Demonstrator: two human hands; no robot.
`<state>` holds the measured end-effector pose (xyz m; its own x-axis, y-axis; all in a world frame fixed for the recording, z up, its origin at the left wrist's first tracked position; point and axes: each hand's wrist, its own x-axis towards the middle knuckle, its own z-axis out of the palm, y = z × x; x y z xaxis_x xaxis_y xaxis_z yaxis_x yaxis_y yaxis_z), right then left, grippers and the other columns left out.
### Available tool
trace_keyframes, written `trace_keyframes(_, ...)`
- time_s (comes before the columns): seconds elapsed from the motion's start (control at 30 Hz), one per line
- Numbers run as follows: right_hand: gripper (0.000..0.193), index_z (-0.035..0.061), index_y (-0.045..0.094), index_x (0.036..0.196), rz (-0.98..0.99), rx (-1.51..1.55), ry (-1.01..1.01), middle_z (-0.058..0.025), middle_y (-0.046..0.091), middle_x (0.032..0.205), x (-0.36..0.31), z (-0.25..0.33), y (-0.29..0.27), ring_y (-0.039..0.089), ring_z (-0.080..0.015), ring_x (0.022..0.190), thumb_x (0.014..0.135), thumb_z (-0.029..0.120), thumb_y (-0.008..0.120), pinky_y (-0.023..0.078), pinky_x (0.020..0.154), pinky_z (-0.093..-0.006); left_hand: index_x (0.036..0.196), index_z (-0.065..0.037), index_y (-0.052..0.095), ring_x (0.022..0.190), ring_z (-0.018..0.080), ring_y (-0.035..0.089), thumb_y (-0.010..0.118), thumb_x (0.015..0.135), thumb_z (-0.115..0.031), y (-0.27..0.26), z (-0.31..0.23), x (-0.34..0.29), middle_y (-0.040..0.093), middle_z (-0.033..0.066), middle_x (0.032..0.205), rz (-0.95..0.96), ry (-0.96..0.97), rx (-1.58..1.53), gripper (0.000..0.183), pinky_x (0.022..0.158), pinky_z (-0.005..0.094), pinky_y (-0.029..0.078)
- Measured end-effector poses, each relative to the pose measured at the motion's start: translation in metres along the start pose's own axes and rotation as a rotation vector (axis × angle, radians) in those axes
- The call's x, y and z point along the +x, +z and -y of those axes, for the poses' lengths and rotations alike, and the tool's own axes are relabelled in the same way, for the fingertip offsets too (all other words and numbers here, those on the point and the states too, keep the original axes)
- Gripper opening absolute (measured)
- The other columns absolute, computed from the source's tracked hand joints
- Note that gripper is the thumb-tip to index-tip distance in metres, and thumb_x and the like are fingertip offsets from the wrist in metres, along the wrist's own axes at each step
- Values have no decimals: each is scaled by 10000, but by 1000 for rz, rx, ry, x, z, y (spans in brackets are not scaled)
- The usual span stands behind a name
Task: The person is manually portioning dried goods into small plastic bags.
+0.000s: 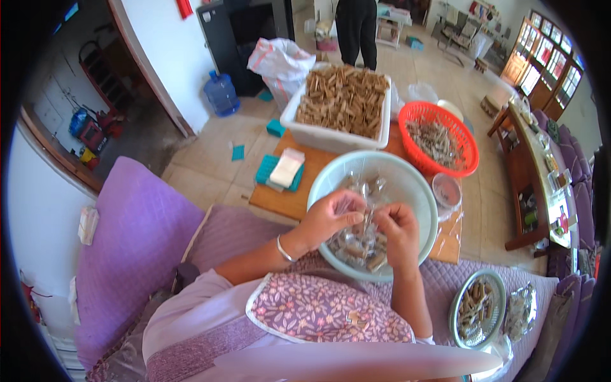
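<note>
Both my hands meet above a large pale green plastic basin [321, 184], thumbs and fingers pinched together. My left hand [332, 218], with a silver bangle at its wrist, grips one side of a small see-through plastic packet [368, 219]. On the other side my right hand [398, 230] pinches the same packet at its top. What the packet holds is too small to make out. Below the hands, the basin carries several see-through packets [353, 248] with brownish pieces in them.
On the low wooden table [273, 197] stand a white tub [331, 139] of brown pieces, a red colander [468, 167] of greyish strips, a round plastic container [447, 192] and a teal tray [264, 170]. A small basket [480, 312] sits on the purple sofa. Someone in dark trousers [356, 32] stands beyond.
</note>
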<state>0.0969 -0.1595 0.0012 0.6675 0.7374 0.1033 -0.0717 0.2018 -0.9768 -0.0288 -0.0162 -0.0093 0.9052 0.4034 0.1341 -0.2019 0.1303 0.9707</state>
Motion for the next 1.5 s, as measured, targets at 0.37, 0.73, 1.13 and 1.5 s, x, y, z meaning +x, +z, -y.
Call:
trace_keyframes(0.37,229,35,550,1063,-33,270,-7,-28,610,827,-9,-1,4,565,-80,703,857,-16,638,474,623,-207,919,-75,685,795,209,614,725,815,-98,-6,-24,-2,651,62,862,-92,461,606,114,709,305,481)
trace_keyframes(0.73,95,6,626,995,107,487,59,-70,649,915,-12,-19,-9,616,-118,802,912,16,581,505,673,-228,867,-83,672,835,229,597,668,770,32,-11,-26,-4,608,46,852,141,500,634,151,739,325,471)
trace_keyframes(1.13,329,2,560,1167,-397,-719,-180,-97,601,1133,-3,3,-92,612,-187,1002,852,28,652,513,825,-288,994,-61,664,898,261,639,622,861,-51,-51,6,29,664,106,1007,-264,325,849,140,817,347,505)
trace_keyframes(1.5,495,-37,418,1329,-459,-138,398,-114,560,1201,-79,-44,-81,539,-173,1082,903,123,611,427,946,-315,1223,29,494,897,105,565,622,945,-257,-83,58,10,612,63,1023,-291,-239,177,419,797,263,477)
